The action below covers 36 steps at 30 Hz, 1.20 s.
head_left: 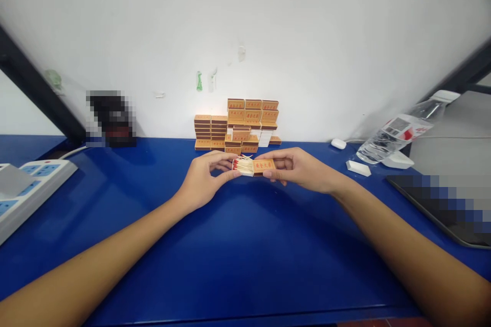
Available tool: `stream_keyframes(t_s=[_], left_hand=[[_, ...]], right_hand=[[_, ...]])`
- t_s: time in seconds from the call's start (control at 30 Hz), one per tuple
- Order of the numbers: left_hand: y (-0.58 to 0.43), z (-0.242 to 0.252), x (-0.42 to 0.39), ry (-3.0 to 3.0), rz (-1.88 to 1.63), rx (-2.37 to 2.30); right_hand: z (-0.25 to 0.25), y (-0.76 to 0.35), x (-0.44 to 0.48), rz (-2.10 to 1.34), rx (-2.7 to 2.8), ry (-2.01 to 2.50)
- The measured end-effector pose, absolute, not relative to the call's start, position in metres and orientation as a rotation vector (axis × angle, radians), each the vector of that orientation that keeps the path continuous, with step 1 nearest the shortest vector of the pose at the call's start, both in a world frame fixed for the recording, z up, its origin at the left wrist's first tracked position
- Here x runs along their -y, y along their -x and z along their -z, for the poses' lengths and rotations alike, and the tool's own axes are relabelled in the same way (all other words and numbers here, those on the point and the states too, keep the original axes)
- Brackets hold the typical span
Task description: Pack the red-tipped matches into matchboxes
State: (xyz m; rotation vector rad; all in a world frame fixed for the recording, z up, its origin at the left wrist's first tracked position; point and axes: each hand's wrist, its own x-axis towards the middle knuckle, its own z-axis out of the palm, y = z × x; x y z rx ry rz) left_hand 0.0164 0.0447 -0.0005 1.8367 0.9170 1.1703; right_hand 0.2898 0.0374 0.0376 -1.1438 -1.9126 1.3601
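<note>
Between my hands is a matchbox, its white inner tray [247,173] slid partly out to the left of the orange printed sleeve [264,165]. Red-tipped matches [243,164] fill the tray, and a few stick up over its back edge. My left hand [207,176] pinches the tray's left end between thumb and fingers. The sleeve is gripped by my right hand [297,168], thumb in front and fingers behind and below. Just behind stand stacked matchboxes [253,115] of the same orange kind, against the wall.
A power strip [36,189] lies at the left, with a pixelated dark object [113,120] behind it. On the right are a tilted plastic bottle [406,130], a white earphone case [338,144], a white block [358,168] and a dark flat device [429,209]. The tabletop [245,265] is blue.
</note>
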Motion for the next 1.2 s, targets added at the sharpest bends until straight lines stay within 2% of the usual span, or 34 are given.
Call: stream_keyframes(t_s=[0.23, 0.67, 0.93, 1.2], left_hand=[[-0.017, 0.0, -0.043, -1.649, -1.09, -0.906], [-0.018, -0.007, -0.041, -1.487, -1.19, -0.899], [-0.023, -0.009, -0.035, -1.45, -1.26, -0.896], [-0.026, -0.011, -0.032, -1.504, -1.273, -0.853]], right_hand=[[-0.038, -0.283, -0.033, -1.361, 1.895, 1.118], [-0.032, -0.265, -0.022, -1.41, 1.779, 1.055], [-0.032, -0.252, -0.012, -1.518, 1.395, 1.084], [-0.031, -0.247, -0.007, -1.502, 1.43, 1.084]])
